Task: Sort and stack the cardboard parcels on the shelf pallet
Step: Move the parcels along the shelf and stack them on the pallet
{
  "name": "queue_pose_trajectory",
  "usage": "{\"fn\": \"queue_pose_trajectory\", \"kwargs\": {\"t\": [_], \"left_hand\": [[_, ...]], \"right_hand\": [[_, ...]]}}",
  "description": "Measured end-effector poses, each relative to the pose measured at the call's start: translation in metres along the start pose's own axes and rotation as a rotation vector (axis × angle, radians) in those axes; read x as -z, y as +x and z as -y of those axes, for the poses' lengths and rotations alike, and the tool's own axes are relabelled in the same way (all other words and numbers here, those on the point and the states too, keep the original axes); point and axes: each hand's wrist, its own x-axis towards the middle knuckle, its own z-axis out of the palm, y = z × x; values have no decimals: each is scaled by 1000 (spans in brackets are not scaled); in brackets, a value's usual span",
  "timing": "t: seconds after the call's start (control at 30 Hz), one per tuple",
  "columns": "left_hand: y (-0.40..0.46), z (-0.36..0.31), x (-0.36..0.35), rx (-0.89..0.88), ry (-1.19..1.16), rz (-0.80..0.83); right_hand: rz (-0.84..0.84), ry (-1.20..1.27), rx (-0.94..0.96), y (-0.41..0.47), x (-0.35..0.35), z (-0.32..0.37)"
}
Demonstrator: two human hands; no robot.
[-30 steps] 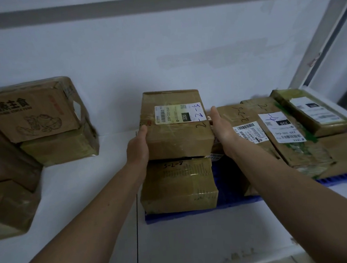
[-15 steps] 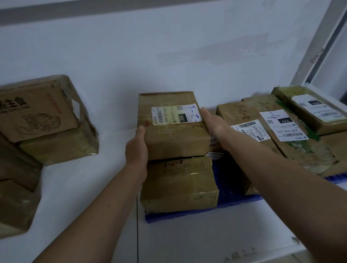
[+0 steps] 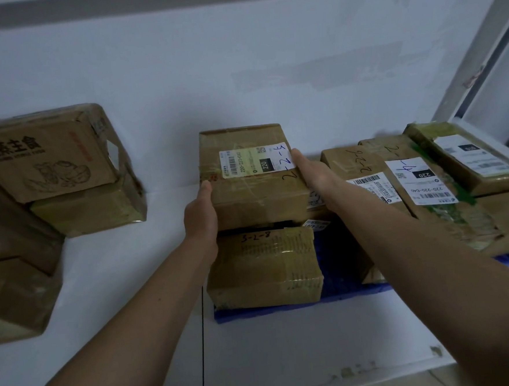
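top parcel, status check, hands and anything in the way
Left hand and right hand press the sides of the top parcel. It sits on the lower parcel on the blue pallet. Neighbouring parcels crowd the right hand.

Parcel storeroom; white shelf (image 3: 117, 277), labelled cardboard parcels (image 3: 255, 177), blue pallet (image 3: 337, 280)
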Motion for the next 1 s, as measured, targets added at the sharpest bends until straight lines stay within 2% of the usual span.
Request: {"fn": "queue_pose_trajectory", "kwargs": {"t": [0.33, 0.47, 0.7, 0.8, 1.0], "left_hand": [[5, 4, -1, -3, 69, -12], [7, 5, -1, 58, 113, -54], [6, 5, 5, 97, 79, 149], [6, 3, 9, 108, 69, 182], [15, -3, 10, 20, 97, 220]], "right_hand": [[52, 168, 15, 0, 0, -9], [207, 352, 30, -3, -1, -7], [211, 365, 59, -1, -2, -5], [213, 329, 104, -3, -3, -1], [217, 362, 124, -7, -5, 1]]}}
